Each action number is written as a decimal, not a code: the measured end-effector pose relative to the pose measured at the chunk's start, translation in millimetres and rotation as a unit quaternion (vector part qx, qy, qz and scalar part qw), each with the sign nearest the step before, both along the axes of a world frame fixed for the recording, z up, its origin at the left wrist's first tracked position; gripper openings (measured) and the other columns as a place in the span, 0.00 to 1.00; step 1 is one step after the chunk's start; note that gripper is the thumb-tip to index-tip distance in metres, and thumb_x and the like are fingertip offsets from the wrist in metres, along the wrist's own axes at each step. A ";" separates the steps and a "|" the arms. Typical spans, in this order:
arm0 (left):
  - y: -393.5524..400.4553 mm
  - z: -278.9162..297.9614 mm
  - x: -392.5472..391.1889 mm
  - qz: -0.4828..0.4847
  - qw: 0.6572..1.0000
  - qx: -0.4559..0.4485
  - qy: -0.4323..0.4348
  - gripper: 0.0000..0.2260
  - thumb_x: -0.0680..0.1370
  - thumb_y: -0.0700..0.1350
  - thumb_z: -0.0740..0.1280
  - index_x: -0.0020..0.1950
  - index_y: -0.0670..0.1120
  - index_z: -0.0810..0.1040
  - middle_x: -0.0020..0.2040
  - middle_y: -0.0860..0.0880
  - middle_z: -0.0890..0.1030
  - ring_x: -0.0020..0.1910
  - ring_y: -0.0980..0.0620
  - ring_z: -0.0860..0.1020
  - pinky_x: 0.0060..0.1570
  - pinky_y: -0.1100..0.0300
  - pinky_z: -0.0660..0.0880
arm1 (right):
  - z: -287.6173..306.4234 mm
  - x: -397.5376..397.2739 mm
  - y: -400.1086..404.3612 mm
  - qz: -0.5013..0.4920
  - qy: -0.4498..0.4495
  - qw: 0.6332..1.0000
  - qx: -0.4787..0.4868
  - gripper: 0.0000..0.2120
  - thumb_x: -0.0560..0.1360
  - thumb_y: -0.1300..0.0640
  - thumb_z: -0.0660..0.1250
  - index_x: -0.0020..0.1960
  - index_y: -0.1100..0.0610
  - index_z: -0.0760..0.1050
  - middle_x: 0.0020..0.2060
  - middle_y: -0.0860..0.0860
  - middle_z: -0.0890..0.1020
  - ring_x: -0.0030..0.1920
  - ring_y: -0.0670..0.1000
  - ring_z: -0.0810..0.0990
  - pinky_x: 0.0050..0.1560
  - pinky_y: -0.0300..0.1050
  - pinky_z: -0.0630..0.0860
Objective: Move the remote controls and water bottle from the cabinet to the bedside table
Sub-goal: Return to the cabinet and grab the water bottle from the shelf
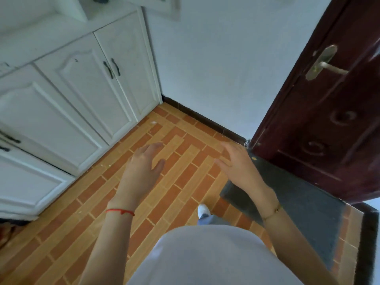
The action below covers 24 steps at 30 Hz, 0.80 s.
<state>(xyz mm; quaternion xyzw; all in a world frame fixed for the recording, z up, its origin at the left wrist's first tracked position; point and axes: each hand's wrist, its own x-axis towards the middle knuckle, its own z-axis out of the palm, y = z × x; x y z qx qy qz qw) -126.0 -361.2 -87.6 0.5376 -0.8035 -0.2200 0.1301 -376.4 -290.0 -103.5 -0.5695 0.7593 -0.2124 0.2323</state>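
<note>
While neither remote controls nor water bottle can be seen anywhere in the view, both hands hang empty over the tiled floor (107,204). The left hand (141,165) is held palm down with its fingers loosely spread and the thumb set out to the side; a red string sits on its wrist. The right hand (238,165) is likewise open and flat, fingers slightly apart, holding nothing, with a thin bracelet at the wrist. The two hands are well apart from each other and touch nothing.

The white cabinet (67,95) fills the left side of the view, its doors closed, with dark handles (112,67) where two doors meet. Only a bare strip of its top shows at the upper left corner, and nothing lies on that strip; whether the task's things are further along the top or behind the doors cannot be told. To the right stands a dark red door (320,112), ajar, with a grey mat (292,194) at its foot. No bedside table is in view.

My judgement is that this is an approach or search step, with no item in hand. The next move calls for turning toward the cabinet, finding the remotes and the bottle on top or behind the doors, and closing a hand around one of them.
</note>
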 end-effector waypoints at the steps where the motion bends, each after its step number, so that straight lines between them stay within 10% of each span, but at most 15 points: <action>1: -15.7 2.3 -8.4 0.009 1.000 0.000 0.000 0.21 0.79 0.50 0.64 0.72 0.53 0.67 0.69 0.49 0.74 0.68 0.47 0.72 0.66 0.44 0.71 | 3.5 -10.0 -21.5 0.011 0.007 1.000 -0.005 0.27 0.78 0.48 0.64 0.73 0.54 0.64 0.70 0.51 0.70 0.72 0.51 0.63 0.70 0.52 0.67; 24: -340.7 -14.2 -45.4 0.171 0.985 -0.009 0.021 0.20 0.79 0.47 0.65 0.71 0.50 0.70 0.67 0.49 0.75 0.68 0.47 0.71 0.67 0.46 0.69 | -17.8 -47.2 -431.4 0.164 -0.023 0.986 -0.004 0.26 0.77 0.47 0.64 0.73 0.50 0.64 0.68 0.51 0.72 0.70 0.51 0.66 0.68 0.49 0.69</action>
